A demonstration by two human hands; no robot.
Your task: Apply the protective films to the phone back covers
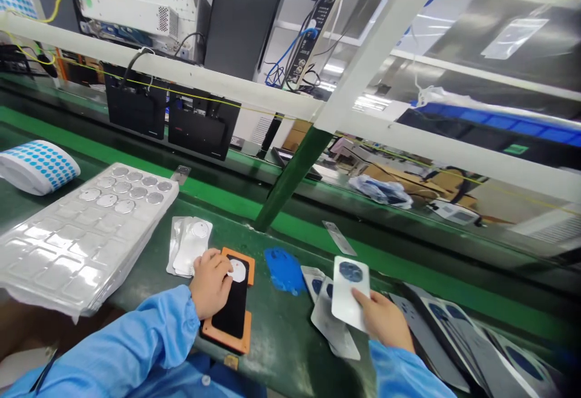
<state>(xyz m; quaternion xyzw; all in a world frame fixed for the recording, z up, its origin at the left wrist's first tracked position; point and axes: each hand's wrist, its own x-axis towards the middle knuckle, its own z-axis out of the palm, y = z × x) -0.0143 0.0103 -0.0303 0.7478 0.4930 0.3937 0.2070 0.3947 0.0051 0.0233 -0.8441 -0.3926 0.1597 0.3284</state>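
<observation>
My left hand (209, 283) rests with curled fingers on a black panel (232, 308) that lies in an orange fixture (227, 334). Its fingertips press at a white round disc (238, 271) near the panel's top. My right hand (384, 319) grips a white phone back cover (347, 292) with a round blue film patch, holding it tilted above a loose pile of similar covers (333, 325). A small stack of white film pieces (188, 245) lies just left of the fixture. Both arms wear blue sleeves.
A clear blister tray (86, 234) with several round discs sits at left. A roll of blue dot stickers (39, 165) lies far left. A blue film scrap (284, 270) is mid-bench. More covers (476, 343) fan out at right. A green post (293, 177) rises behind.
</observation>
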